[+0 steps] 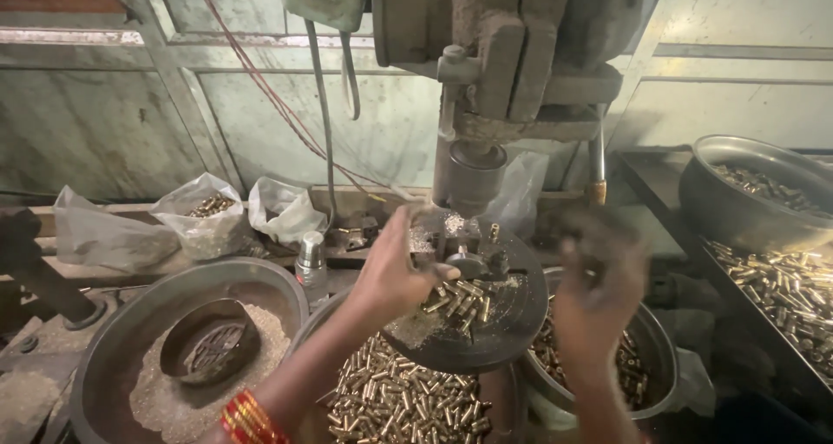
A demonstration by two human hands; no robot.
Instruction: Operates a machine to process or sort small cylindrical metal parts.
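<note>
Left hand (pixel 395 275): resting on the round dark metal machine table (pixel 512 322), fingers curled against a small heap of short brass cylindrical parts (pixel 460 298); whether a part is pinched cannot be told.
Right hand (pixel 599 288): raised above the right-hand basin, blurred by motion; fingers bent, grip state cannot be told, nothing visible in it.
Worn grey drill-press head with dark spindle (pixel 473 171): upright, directly above the small dark fixture block (pixel 464 249) at the table centre.
Brass parts on table: lying loose between the left fingertips and the fixture block, touching the fingers.
Wide metal basin heaped with brass parts (pixel 399 401): below the table, under the left forearm.
Dark round basin of brass parts (pixel 642 366): below the right hand, partly under the table edge.
Grey round pan of pale metal shavings with a small dark bowl inside (pixel 130 348): far left, well apart from both hands.
Clear plastic bags (pixel 204 223): against the rear wall, left.
Steel bowl and tray of brass parts (pixel 772 236): far right.
Red and gold bangles (pixel 247 420): on the left wrist.
</note>
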